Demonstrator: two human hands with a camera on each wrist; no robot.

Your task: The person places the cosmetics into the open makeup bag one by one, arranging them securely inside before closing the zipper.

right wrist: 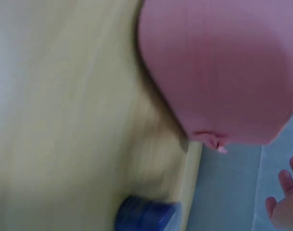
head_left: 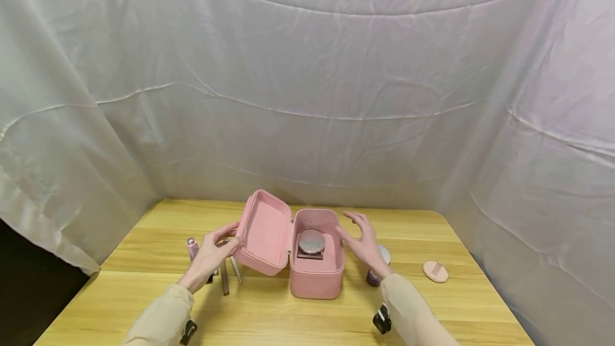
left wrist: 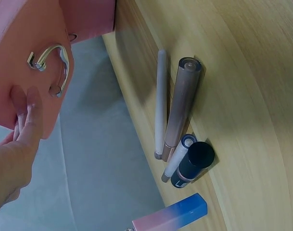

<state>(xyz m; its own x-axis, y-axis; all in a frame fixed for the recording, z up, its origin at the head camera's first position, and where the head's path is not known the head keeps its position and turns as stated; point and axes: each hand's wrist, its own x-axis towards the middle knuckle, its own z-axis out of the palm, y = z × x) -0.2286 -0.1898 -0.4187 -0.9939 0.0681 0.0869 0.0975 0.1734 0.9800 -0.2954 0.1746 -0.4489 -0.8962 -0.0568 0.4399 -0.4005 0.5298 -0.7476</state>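
Observation:
A pink cosmetic case [head_left: 317, 285] stands with its lid [head_left: 266, 231] swung out to the left. My left hand [head_left: 216, 252] grips the lid's outer left edge; in the left wrist view its fingers lie on the lid's outside, beside a gold-coloured metal handle [left wrist: 64, 67]. Inside the case, a round silver compact [head_left: 311, 241] rests on a dark flat rectangular item [head_left: 309, 256]. My right hand [head_left: 364, 242] is just beyond the case's right side with its fingers spread, holding nothing. In the right wrist view, its fingertips show at the lower right, apart from the case.
Left of the case are a brown tube [left wrist: 184, 101], a slim pale stick [left wrist: 160, 103], a black-capped tube [left wrist: 193, 163] and a pink-blue tube [left wrist: 172, 214]. A dark blue jar [right wrist: 144, 215] stands under my right forearm. Farther right lies a beige powder puff [head_left: 435, 271].

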